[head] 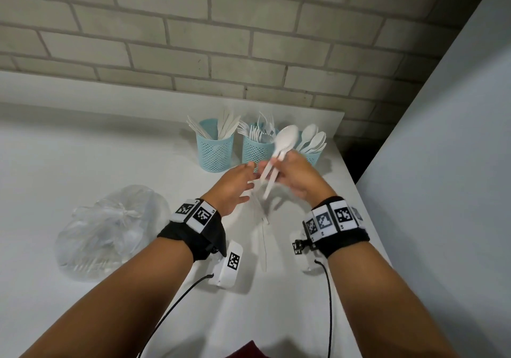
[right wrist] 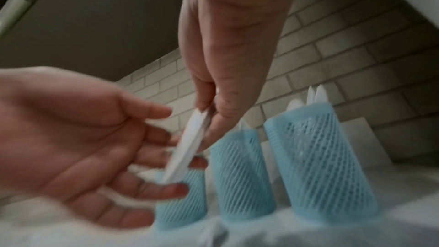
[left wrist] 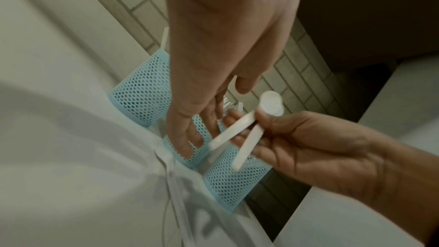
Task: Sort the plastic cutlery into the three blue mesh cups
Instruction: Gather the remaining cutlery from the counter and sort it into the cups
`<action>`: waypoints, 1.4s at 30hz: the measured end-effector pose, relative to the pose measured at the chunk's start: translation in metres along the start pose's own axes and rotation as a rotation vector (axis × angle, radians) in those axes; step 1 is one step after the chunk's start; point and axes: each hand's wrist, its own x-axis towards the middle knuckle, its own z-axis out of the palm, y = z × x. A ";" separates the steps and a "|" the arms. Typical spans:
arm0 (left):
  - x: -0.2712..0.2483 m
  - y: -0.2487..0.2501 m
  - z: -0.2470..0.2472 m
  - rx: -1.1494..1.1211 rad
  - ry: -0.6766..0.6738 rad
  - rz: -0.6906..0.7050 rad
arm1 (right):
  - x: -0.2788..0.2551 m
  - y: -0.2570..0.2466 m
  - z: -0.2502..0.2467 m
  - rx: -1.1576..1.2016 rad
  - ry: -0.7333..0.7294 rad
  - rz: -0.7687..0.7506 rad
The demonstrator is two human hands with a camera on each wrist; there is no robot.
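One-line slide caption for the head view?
Right hand pinches white plastic spoons before three blue mesh cups; left hand open alongside.

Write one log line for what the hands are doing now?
right hand: pinches white spoons | left hand: open beside them | spoon cup: behind the hands, holds spoons

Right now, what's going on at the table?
A person is sorting white plastic cutlery. The right hand pinches a few spoons by their handles, bowls up, in front of the three blue mesh cups. The left hand is open beside the handles, holding nothing. The cups already hold knives, forks and spoons, left to right. Some pieces lie on the table, and a clear bag sits to the left.
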 end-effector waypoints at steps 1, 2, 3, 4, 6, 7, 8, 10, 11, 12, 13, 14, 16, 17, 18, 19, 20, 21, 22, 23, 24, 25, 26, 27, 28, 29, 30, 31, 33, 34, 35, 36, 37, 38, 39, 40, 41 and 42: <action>0.000 -0.001 -0.002 0.012 0.004 -0.007 | 0.006 -0.007 -0.010 0.011 0.133 -0.093; 0.001 -0.002 -0.004 0.020 0.011 -0.014 | 0.013 -0.013 -0.020 0.023 0.262 -0.185; 0.002 -0.003 -0.005 0.026 0.021 -0.023 | 0.018 -0.019 -0.030 0.039 0.378 -0.260; 0.004 -0.005 -0.007 0.028 0.032 -0.033 | 0.023 -0.022 -0.038 0.059 0.468 -0.311; 0.006 -0.008 -0.008 0.029 0.056 -0.054 | 0.035 -0.025 -0.051 0.096 0.583 -0.356; 0.007 -0.008 -0.008 0.034 0.067 -0.058 | 0.039 -0.027 -0.054 0.106 0.610 -0.358; 0.009 -0.009 -0.009 0.041 0.076 -0.064 | 0.046 -0.024 -0.057 0.103 0.622 -0.349; 0.010 -0.011 -0.010 0.055 0.089 -0.085 | 0.058 -0.017 -0.058 0.045 0.605 -0.295; 0.009 -0.011 -0.011 0.066 0.094 -0.099 | 0.064 -0.011 -0.058 -0.001 0.589 -0.254; 0.010 -0.012 -0.014 0.078 0.099 -0.114 | 0.069 -0.005 -0.059 -0.044 0.572 -0.214; 0.009 -0.012 -0.016 0.091 0.105 -0.131 | 0.072 -0.001 -0.060 -0.071 0.558 -0.182; 0.009 -0.013 -0.019 0.107 0.116 -0.146 | 0.075 0.001 -0.060 -0.071 0.545 -0.169; 0.009 -0.014 -0.025 0.145 0.146 -0.153 | 0.077 0.001 -0.059 -0.035 0.525 -0.193; 0.009 -0.015 -0.027 0.167 0.161 -0.155 | 0.076 -0.002 -0.057 -0.049 0.530 -0.230; 0.010 -0.017 -0.030 0.195 0.170 -0.158 | 0.073 -0.006 -0.055 -0.100 0.557 -0.291; 0.009 -0.018 -0.030 0.227 0.179 -0.155 | 0.067 -0.010 -0.051 -0.183 0.598 -0.387; 0.010 -0.021 -0.031 0.265 0.186 -0.154 | 0.060 -0.014 -0.046 -0.292 0.644 -0.510; 0.008 -0.021 -0.030 0.307 0.184 -0.146 | 0.053 -0.017 -0.039 -0.404 0.673 -0.642; 0.009 -0.025 -0.029 0.369 0.176 -0.125 | 0.045 -0.018 -0.032 -0.497 0.657 -0.759; 0.008 -0.027 -0.026 0.461 0.159 -0.100 | 0.039 -0.018 -0.024 -0.562 0.573 -0.828; 0.008 -0.030 -0.023 0.581 0.150 -0.084 | 0.033 -0.017 -0.015 -0.617 0.426 -0.819; 0.005 -0.033 -0.018 0.726 0.136 -0.073 | 0.029 -0.014 -0.007 -0.690 0.245 -0.719; 0.003 -0.036 -0.012 0.860 0.100 -0.085 | 0.025 -0.009 0.001 -0.790 0.059 -0.557; 0.002 -0.040 -0.006 0.981 0.046 -0.096 | 0.024 -0.002 0.007 -0.906 -0.095 -0.391; 0.001 -0.045 -0.001 1.079 -0.009 -0.115 | 0.025 0.008 0.013 -1.017 -0.200 -0.258; -0.003 -0.049 0.004 1.137 -0.042 -0.121 | 0.026 0.019 0.017 -1.097 -0.260 -0.160; -0.007 -0.051 0.009 1.161 -0.066 -0.121 | 0.028 0.030 0.021 -1.140 -0.293 -0.094; -0.010 -0.056 0.013 1.177 -0.085 -0.097 | 0.029 0.039 0.024 -1.174 -0.317 -0.054; -0.017 -0.060 0.022 1.192 -0.107 -0.035 | 0.030 0.053 0.029 -1.259 -0.334 -0.017; -0.020 -0.061 0.025 1.194 -0.096 -0.001 | 0.029 0.056 0.029 -1.287 -0.322 -0.008; -0.020 -0.061 0.026 1.196 -0.081 0.018 | 0.029 0.057 0.029 -1.294 -0.301 -0.004; -0.021 -0.059 0.027 1.205 -0.066 0.041 | 0.028 0.057 0.026 -1.293 -0.278 -0.015; -0.020 -0.058 0.026 1.213 -0.046 0.030 | 0.028 0.058 0.023 -1.293 -0.253 -0.028; -0.020 -0.056 0.024 1.228 -0.022 0.020 | 0.027 0.059 0.017 -1.290 -0.225 -0.038; -0.021 -0.055 0.022 1.233 -0.007 -0.016 | 0.026 0.060 0.011 -1.279 -0.186 -0.030; -0.020 -0.054 0.020 1.230 -0.003 -0.044 | 0.025 0.060 0.004 -1.259 -0.142 -0.015; -0.018 -0.054 0.017 1.219 0.003 -0.065 | 0.021 0.059 -0.003 -1.240 -0.101 0.000; -0.018 -0.054 0.015 1.218 0.014 -0.081 | 0.018 0.059 -0.009 -1.228 -0.063 0.015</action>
